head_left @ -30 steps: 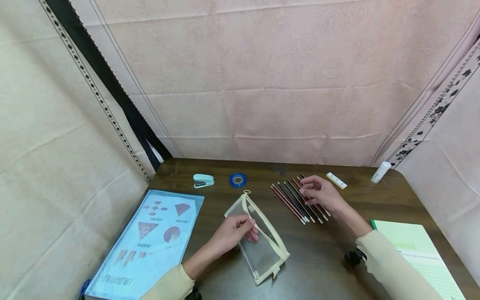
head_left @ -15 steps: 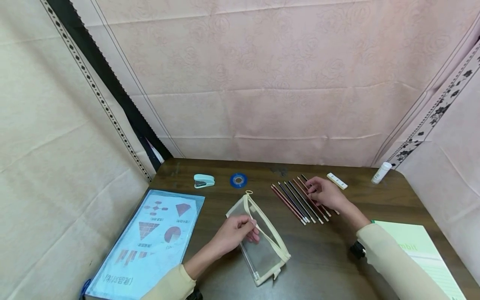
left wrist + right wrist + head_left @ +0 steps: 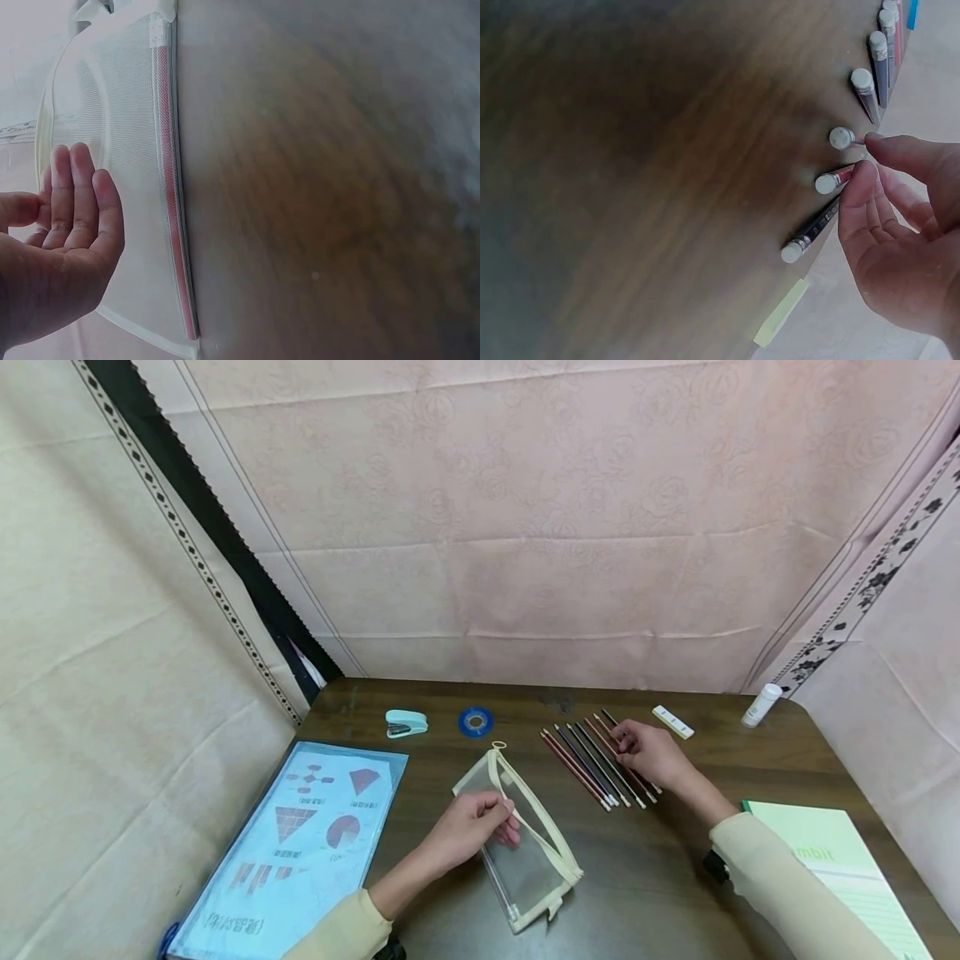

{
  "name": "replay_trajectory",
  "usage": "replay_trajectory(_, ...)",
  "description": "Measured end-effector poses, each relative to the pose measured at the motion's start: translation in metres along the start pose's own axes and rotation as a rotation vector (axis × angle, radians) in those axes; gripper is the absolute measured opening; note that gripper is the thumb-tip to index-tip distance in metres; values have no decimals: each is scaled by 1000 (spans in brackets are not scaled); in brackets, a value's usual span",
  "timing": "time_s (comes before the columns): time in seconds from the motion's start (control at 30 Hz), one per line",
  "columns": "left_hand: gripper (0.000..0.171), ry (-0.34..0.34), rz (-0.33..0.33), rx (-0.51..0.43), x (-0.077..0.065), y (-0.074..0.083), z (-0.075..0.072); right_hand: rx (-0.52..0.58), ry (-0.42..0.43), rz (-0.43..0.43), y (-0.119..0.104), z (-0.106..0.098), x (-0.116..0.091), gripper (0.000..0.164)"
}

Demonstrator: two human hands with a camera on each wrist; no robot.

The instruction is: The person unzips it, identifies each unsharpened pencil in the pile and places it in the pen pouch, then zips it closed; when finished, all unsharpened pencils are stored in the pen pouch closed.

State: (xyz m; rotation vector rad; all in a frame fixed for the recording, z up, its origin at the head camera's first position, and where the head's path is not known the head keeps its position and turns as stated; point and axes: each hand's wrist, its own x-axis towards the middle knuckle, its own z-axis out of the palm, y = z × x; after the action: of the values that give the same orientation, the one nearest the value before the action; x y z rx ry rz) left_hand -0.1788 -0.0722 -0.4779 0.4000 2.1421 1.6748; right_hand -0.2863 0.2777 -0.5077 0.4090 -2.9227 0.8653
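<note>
My left hand (image 3: 472,831) pinches the zip edge of a mesh pencil case (image 3: 525,868) with cream trim, lying mid-table with its mouth parted. Through the mesh in the left wrist view shows a reddish, pencil-like stick (image 3: 171,195) along one side. My right hand (image 3: 656,756) hovers low over the right part of a row of pencils (image 3: 573,760), dark and red with white erasers. In the right wrist view its thumb and forefinger are slightly parted, thumb tip right at one pencil (image 3: 841,138). A red pencil (image 3: 825,184) and a black pencil (image 3: 810,229) lie beside the fingertips.
Along the back stand or lie a mint stapler (image 3: 407,722), blue tape roll (image 3: 476,721), white eraser-like block (image 3: 672,722) and white glue stick (image 3: 762,705). A blue folder (image 3: 300,852) lies left, a green notepad (image 3: 832,860) right beneath the right sleeve.
My right hand has drifted right and lowered slightly, its fingers drawing closer together over the pencils. My left hand and the pencil case are nearly still.
</note>
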Motion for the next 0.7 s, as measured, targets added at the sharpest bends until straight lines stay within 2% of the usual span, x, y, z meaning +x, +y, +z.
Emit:
replay_trajectory(0.23,30,-8,7,-45,1,-1,1,-65,13,-10,-8,2,-2,30)
replay_trajectory(0.7,31,-3,16,-41,0,-4,0,-166,8,1,-12,3,-3,26)
